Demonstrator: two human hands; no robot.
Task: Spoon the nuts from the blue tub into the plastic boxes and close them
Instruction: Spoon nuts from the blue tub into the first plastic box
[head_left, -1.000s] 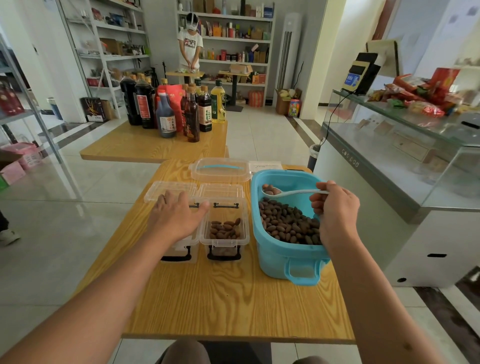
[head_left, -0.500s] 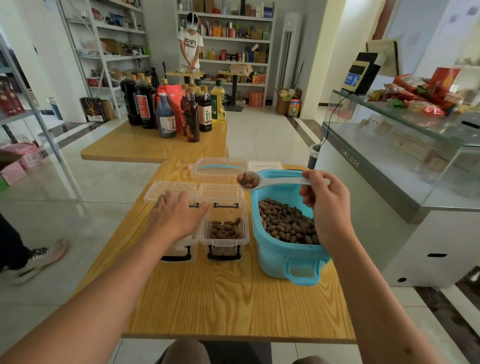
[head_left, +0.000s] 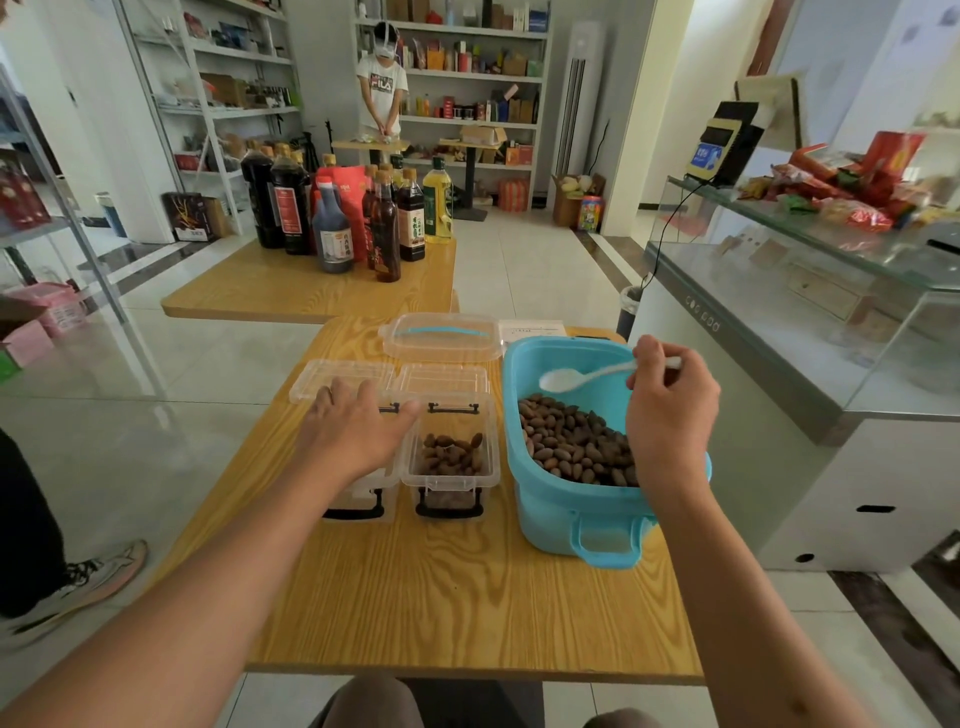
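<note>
**Spoon empty over the tub; next scoop due**

Nearest the viewer, two bare forearms reach across the table (head_left: 467, 597). The right hand (head_left: 670, 410) has its fingers curled round the handle of a white spoon (head_left: 582, 376). The bowl of the spoon shows white and carries no nuts. It hangs above the far half of the blue tub (head_left: 566, 504), clear of the heap.

The nuts (head_left: 576, 447) lie piled in the near half of the tub, a good stock remaining.

The left hand (head_left: 358, 428) lies palm down with fingers straight and spread over the left box (head_left: 358, 499), steadying it; its contents are hidden under the hand. The right box (head_left: 449, 457) stands just beside it, touching or nearly so, and holds a shallow layer of nuts, well short of full. Both lids are hinged back at the far side, so neither box is closed.

Beyond them lies the tub lid (head_left: 441, 338), clear with a blue handle.

Judgement: the step in hand is filling the right box, between scoops. The next move calls for dipping the spoon into the heap, lifting it level, and carrying it leftward over the tub wall without spilling. Closing is some way off.
</note>
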